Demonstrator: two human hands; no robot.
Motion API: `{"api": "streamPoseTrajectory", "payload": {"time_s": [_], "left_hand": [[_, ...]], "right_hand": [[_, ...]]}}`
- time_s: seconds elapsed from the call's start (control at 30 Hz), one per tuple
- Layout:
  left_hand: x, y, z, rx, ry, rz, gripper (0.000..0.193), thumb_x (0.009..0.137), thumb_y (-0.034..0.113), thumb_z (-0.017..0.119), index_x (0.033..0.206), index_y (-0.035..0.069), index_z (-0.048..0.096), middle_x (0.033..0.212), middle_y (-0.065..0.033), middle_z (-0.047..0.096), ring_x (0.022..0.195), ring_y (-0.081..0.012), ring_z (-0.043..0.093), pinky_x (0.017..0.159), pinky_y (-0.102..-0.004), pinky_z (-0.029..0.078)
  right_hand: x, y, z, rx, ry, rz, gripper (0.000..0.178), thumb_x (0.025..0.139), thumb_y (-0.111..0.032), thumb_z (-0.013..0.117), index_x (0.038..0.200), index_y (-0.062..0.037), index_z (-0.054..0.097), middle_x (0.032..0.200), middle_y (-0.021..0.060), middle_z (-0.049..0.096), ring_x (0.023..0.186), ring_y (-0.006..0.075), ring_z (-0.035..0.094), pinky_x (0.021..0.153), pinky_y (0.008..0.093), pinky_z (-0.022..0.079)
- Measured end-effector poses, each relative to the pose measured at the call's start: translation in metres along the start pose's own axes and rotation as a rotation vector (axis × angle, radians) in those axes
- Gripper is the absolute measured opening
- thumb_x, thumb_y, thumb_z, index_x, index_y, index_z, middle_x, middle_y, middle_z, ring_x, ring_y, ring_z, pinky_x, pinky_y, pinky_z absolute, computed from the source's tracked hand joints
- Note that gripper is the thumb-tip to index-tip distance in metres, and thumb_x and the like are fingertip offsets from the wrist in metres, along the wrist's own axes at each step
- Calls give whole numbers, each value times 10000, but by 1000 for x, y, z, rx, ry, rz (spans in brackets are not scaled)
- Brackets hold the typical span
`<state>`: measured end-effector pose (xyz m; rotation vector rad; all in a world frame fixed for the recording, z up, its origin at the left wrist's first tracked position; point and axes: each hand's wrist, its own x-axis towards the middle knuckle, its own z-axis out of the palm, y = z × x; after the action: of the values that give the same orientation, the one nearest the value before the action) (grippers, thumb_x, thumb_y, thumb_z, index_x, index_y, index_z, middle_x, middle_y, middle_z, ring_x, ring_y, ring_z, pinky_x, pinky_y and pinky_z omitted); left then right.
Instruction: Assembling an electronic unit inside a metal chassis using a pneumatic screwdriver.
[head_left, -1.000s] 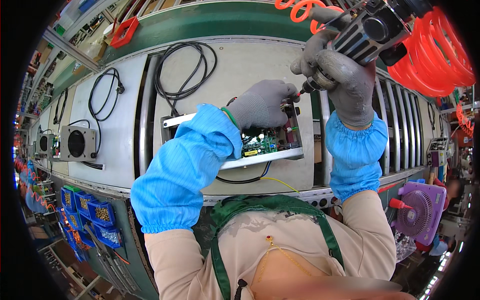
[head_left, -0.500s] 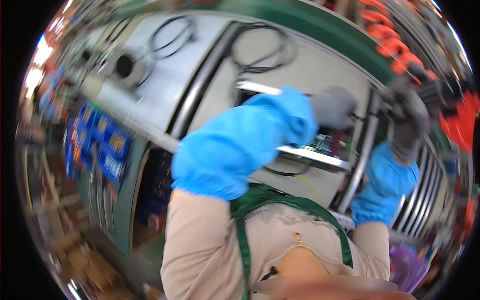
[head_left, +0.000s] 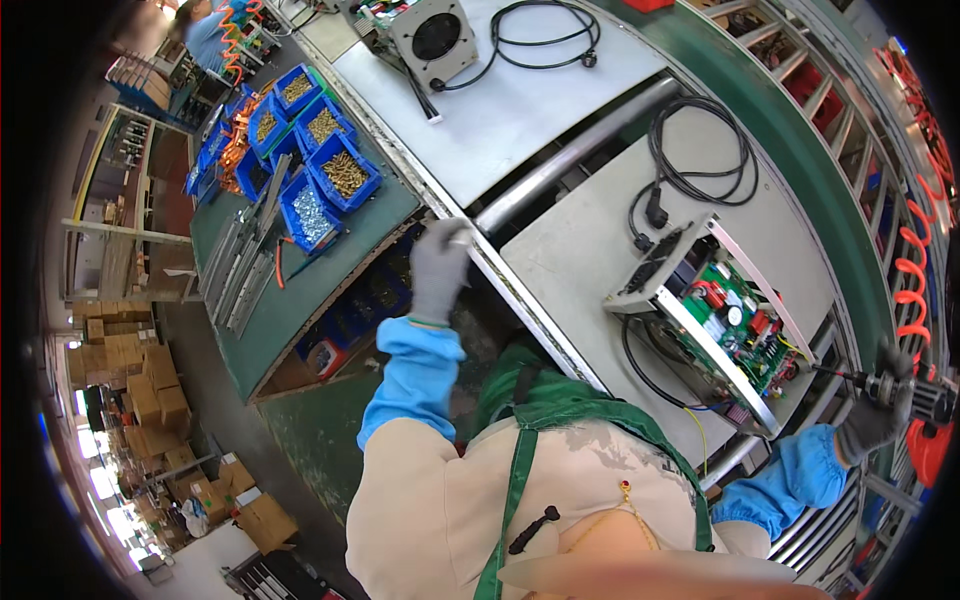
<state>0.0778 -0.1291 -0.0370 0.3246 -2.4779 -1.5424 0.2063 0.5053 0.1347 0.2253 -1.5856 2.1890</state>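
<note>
My right hand (head_left: 880, 410), in a dark grey glove, is wrapped round a black power screwdriver (head_left: 925, 400) at the right. Its long bit (head_left: 832, 371) points left to the near end of an open metal chassis (head_left: 715, 345). Inside the chassis sits a green circuit board (head_left: 735, 310) with red and black components. My left hand (head_left: 440, 268), in a grey glove, is over the workbench's near metal edge, between the chassis and the blue screw bins (head_left: 345, 178). Blur hides how its fingers are set. A black power cable (head_left: 700, 180) lies coiled behind the chassis.
A green side table (head_left: 290, 330) at the left carries several blue bins of screws and grey metal strips (head_left: 245, 260). Another fan-fitted unit (head_left: 435, 40) stands farther up the line. Metal rollers (head_left: 575, 155) separate the boards. Orange coiled hose (head_left: 912, 265) hangs at right.
My left hand has left the chassis and swung left toward the screw bins. My right hand with the screwdriver is now lower and farther right in view. The whole view has turned left.
</note>
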Motion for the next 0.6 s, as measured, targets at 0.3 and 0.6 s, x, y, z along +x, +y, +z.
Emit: {"api": "streamPoseTrajectory", "payload": {"time_s": [0.3,0.6], "left_hand": [[106,-157,-80,500,468,-192,442,881,191,642,1294,33,620,1290,-240,582,1218,-369,553,1069,-417,424],[120,-159,-85,530,456,-284,418,859,208,657,1252,66,640,1265,-212,585,1175,-382,553,1048,-429,426]], "right_hand": [[-23,-42,70,-19,493,-209,279,922,-170,547,1055,74,528,908,118,514,903,230,494,1091,491,360],[-22,-40,124,1,265,-211,243,919,-159,585,985,20,436,924,147,440,1161,373,505,1143,543,309]]}}
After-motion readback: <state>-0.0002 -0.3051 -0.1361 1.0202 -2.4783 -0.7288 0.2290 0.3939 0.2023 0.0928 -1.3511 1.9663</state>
